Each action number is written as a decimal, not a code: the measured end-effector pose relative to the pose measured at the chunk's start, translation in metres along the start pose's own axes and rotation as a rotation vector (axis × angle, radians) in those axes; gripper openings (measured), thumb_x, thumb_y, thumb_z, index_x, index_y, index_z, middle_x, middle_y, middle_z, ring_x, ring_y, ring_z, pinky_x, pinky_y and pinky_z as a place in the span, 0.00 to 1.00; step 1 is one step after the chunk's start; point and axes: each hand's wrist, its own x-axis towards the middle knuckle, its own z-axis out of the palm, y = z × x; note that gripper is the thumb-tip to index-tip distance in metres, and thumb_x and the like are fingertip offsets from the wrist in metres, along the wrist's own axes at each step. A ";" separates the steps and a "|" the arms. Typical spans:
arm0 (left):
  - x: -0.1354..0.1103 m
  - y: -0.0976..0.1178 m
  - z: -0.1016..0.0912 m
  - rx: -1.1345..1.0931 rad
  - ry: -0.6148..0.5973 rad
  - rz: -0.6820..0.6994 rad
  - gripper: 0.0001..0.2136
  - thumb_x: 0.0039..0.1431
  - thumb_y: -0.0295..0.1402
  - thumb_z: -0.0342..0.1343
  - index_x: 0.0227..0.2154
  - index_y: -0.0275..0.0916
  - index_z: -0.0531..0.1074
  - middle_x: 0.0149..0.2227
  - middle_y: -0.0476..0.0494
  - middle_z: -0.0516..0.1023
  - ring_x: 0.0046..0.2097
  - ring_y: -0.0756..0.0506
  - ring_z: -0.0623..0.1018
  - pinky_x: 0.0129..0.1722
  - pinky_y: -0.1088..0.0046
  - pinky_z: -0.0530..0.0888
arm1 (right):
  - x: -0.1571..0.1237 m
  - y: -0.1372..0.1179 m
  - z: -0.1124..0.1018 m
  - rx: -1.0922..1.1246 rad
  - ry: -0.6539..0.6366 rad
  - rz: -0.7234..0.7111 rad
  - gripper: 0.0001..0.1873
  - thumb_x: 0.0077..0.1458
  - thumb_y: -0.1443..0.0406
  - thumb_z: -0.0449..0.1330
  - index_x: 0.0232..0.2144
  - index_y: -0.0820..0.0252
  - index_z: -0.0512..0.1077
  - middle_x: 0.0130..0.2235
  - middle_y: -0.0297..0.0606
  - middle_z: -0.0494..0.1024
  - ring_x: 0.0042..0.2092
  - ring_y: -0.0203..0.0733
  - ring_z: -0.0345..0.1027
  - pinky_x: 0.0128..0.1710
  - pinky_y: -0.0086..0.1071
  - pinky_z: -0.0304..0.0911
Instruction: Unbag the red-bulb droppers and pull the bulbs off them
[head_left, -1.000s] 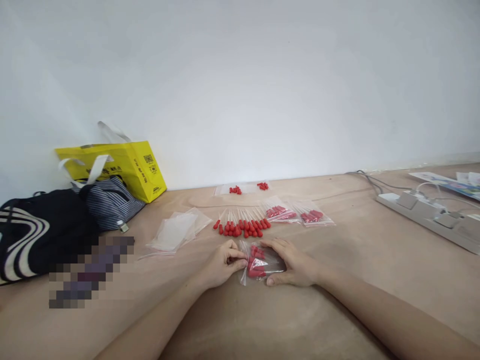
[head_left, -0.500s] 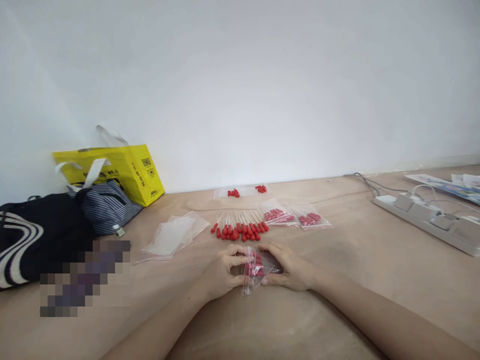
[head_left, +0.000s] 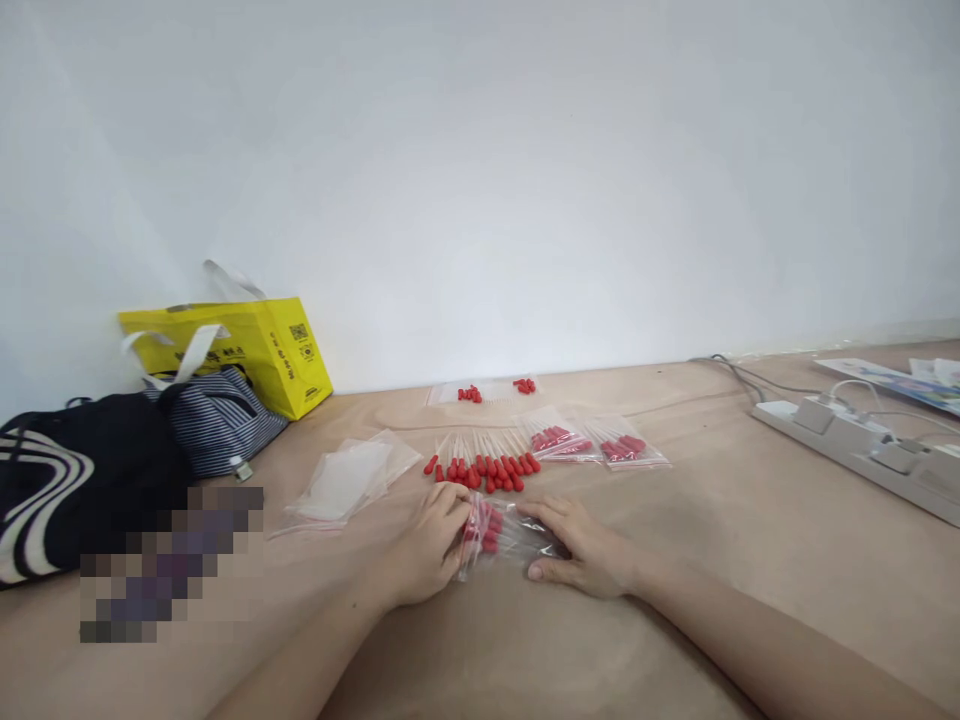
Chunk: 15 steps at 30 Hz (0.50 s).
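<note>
The bag lies between your left hand, gripping one end, and your right hand, spread wide at the other; bench extends rightward to the power strip.

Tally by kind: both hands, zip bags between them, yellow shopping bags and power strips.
Left hand and right hand: 2
Zip bag between them, with red-bulbed droppers inside: 1
Yellow shopping bag: 1
Power strip: 1
Total: 5
</note>
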 end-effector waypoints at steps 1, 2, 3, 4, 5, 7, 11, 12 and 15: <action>-0.001 -0.001 -0.003 0.028 -0.006 -0.001 0.04 0.52 0.27 0.48 0.30 0.38 0.66 0.41 0.44 0.65 0.43 0.45 0.63 0.44 0.65 0.62 | 0.000 0.000 0.000 -0.031 -0.020 -0.016 0.32 0.51 0.52 0.53 0.55 0.59 0.55 0.53 0.46 0.62 0.53 0.48 0.54 0.52 0.43 0.51; -0.002 -0.002 -0.005 0.069 -0.009 -0.001 0.04 0.51 0.28 0.49 0.30 0.38 0.67 0.40 0.44 0.65 0.43 0.45 0.63 0.44 0.65 0.62 | 0.000 0.000 0.000 -0.062 -0.041 -0.030 0.31 0.53 0.52 0.51 0.56 0.59 0.54 0.55 0.46 0.60 0.54 0.48 0.53 0.53 0.44 0.50; -0.002 -0.002 -0.005 0.117 -0.012 -0.001 0.04 0.50 0.30 0.51 0.30 0.38 0.67 0.39 0.45 0.65 0.41 0.44 0.64 0.42 0.65 0.62 | 0.000 0.000 0.001 -0.091 -0.059 -0.037 0.31 0.54 0.52 0.49 0.57 0.59 0.52 0.56 0.46 0.58 0.56 0.48 0.51 0.54 0.44 0.48; -0.002 -0.001 -0.003 0.165 -0.013 -0.003 0.05 0.50 0.32 0.52 0.30 0.38 0.67 0.37 0.45 0.65 0.40 0.44 0.64 0.40 0.65 0.62 | -0.001 0.000 0.002 -0.115 -0.074 -0.037 0.31 0.55 0.52 0.47 0.57 0.60 0.50 0.58 0.46 0.55 0.57 0.48 0.48 0.55 0.44 0.45; -0.001 -0.001 -0.001 0.208 -0.015 -0.006 0.06 0.49 0.35 0.53 0.29 0.38 0.67 0.36 0.45 0.66 0.38 0.44 0.64 0.38 0.66 0.62 | -0.001 0.000 0.003 -0.133 -0.085 -0.033 0.31 0.56 0.52 0.45 0.58 0.60 0.48 0.59 0.46 0.53 0.59 0.48 0.45 0.56 0.45 0.43; 0.001 0.001 0.006 0.282 -0.015 -0.011 0.09 0.50 0.38 0.53 0.29 0.36 0.67 0.33 0.44 0.67 0.36 0.44 0.64 0.35 0.67 0.62 | -0.001 0.001 0.005 -0.154 -0.107 -0.023 0.32 0.57 0.52 0.43 0.59 0.60 0.44 0.60 0.45 0.49 0.60 0.46 0.39 0.58 0.45 0.39; 0.005 0.002 0.016 0.459 0.003 0.061 0.10 0.53 0.38 0.51 0.30 0.34 0.67 0.30 0.42 0.68 0.33 0.43 0.65 0.33 0.66 0.61 | -0.002 0.003 0.006 -0.160 -0.169 -0.001 0.32 0.58 0.51 0.38 0.60 0.58 0.39 0.61 0.42 0.43 0.62 0.43 0.34 0.59 0.46 0.32; 0.005 0.002 0.017 0.506 0.010 0.095 0.09 0.53 0.37 0.50 0.30 0.35 0.67 0.30 0.42 0.68 0.33 0.43 0.65 0.33 0.66 0.61 | -0.002 0.003 0.005 -0.158 -0.178 0.006 0.32 0.58 0.51 0.38 0.60 0.58 0.38 0.61 0.42 0.42 0.62 0.43 0.33 0.59 0.47 0.31; 0.005 -0.001 0.019 0.593 0.023 0.195 0.06 0.53 0.33 0.50 0.29 0.35 0.67 0.30 0.42 0.69 0.34 0.43 0.66 0.33 0.66 0.60 | -0.002 0.002 0.004 -0.145 -0.176 0.016 0.30 0.59 0.52 0.38 0.59 0.58 0.38 0.61 0.42 0.41 0.62 0.42 0.33 0.59 0.47 0.30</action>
